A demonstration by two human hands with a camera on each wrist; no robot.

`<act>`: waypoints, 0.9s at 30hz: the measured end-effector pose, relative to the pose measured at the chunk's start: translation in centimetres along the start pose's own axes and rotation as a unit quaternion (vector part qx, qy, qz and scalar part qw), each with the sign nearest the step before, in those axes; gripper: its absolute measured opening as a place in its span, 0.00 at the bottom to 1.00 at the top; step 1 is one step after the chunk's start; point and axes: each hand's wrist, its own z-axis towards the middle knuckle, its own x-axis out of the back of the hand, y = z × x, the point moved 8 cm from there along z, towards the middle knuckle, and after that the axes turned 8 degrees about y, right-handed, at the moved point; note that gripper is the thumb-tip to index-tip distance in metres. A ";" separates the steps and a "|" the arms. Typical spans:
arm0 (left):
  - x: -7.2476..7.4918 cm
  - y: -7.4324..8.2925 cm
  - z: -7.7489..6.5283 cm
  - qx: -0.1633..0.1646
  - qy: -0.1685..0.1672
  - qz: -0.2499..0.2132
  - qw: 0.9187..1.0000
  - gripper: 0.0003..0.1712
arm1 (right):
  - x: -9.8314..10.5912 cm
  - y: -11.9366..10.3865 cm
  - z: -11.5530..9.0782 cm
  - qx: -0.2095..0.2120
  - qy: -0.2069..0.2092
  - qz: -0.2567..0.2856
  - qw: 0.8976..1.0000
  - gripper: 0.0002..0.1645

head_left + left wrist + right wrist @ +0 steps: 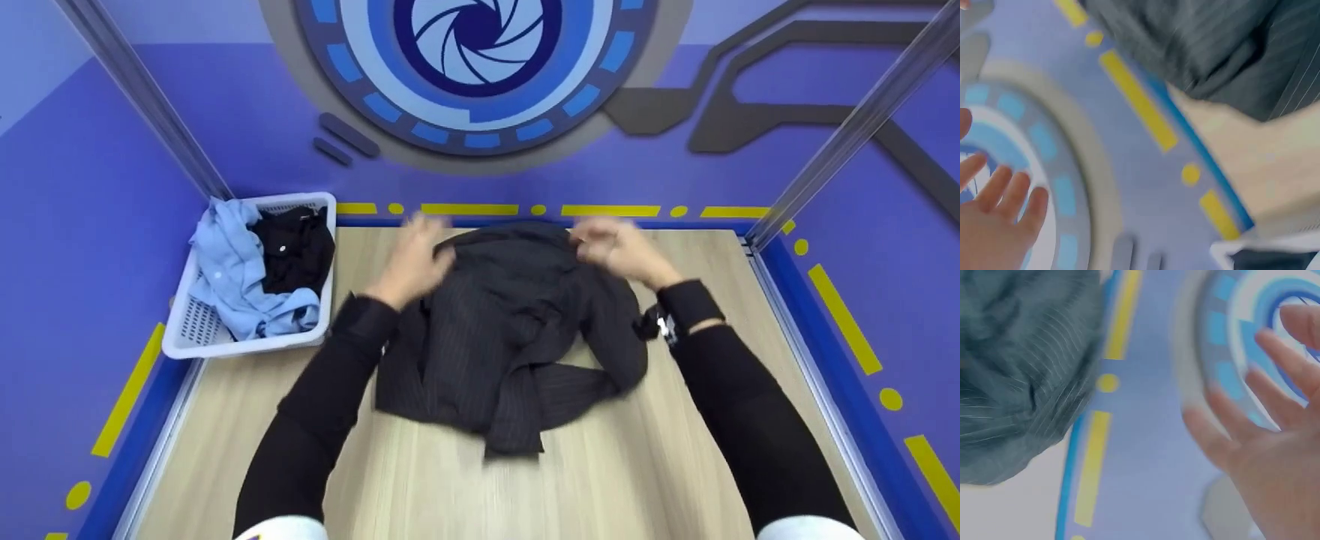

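A dark pinstriped garment (480, 322) lies bunched on the wooden tabletop, its far edge near the back wall. At its upper left, my left hand (415, 259) is raised with the fingers spread; the left wrist view shows that hand (1008, 216) with nothing in it. Over by the upper right edge is my right hand (619, 250), blurred in the head view. In the right wrist view, the right hand (1275, 422) has loosely spread fingers and holds nothing, apart from the garment (1022, 371). One sleeve of the garment loops out on the right.
To the left stands a white plastic basket (328, 247) containing a light blue garment (232, 262) and a black garment (296, 247). Blue panels with yellow markings wall the table (435, 495) at the back and both sides. Metal posts (847, 127) rise at the back corners.
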 end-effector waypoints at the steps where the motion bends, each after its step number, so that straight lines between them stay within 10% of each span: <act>1: -1.3 0.1 -1.2 -0.003 -0.029 0.001 1.000 0.20 | -1.1 0.4 -0.7 0.013 -0.020 -0.007 1.000 0.14; 6: -8.4 -0.2 -9.3 0.005 -0.237 0.011 0.971 0.14 | -7.9 4.5 -5.2 0.049 -0.146 -0.059 0.986 0.14; 10: -12.2 -0.9 -15.4 0.035 -0.360 0.054 0.931 0.45 | -13.8 6.0 -9.8 0.029 -0.267 -0.074 0.960 0.35; 13: -13.9 -1.2 -17.9 0.026 -0.383 0.121 0.915 0.65 | -17.1 6.3 -12.1 -0.002 -0.337 -0.074 0.939 0.51; 16: -14.8 -0.9 -18.6 -0.021 -0.350 0.173 0.921 0.60 | -19.0 6.1 -12.9 -0.015 -0.371 -0.087 0.924 0.55; 20: -14.4 -0.1 -17.4 -0.073 -0.259 0.193 0.944 0.30 | -20.0 5.0 -12.8 0.045 -0.376 -0.118 0.918 0.39; 23: -13.2 0.0 -15.9 -0.078 -0.206 0.163 0.962 0.13 | -19.6 4.3 -11.9 0.108 -0.320 -0.135 0.931 0.16; 27: -11.2 -0.9 -13.5 -0.014 -0.155 0.071 0.985 0.07 | -16.9 5.8 -10.1 0.027 -0.222 -0.101 0.969 0.16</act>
